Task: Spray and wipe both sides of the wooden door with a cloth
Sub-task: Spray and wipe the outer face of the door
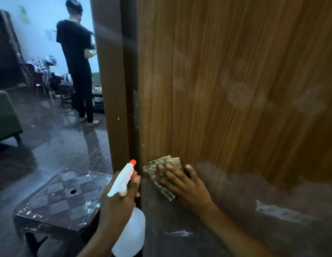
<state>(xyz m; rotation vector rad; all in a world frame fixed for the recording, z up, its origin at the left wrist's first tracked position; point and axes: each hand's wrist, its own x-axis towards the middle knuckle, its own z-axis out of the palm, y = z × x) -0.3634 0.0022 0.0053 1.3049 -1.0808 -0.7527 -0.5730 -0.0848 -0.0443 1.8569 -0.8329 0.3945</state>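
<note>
Glossy dark floor (56, 141) and a paint-flecked stool (65, 197) are seen through the doorway, where 1 person (76, 62) in black is stood, back turned. Low on the door (235, 89), near its hinged edge, a striped cloth (161, 163) is pressed flat under the straight fingers of the right hand (182, 184). A white bottle (130, 230) is gripped at the neck by the left hand (119, 198), its orange nozzle just beside that edge.

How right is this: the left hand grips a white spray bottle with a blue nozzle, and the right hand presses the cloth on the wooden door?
Only the colour is wrong: the head view shows an orange nozzle. The left hand grips the white spray bottle, and the right hand presses the cloth on the wooden door.
</note>
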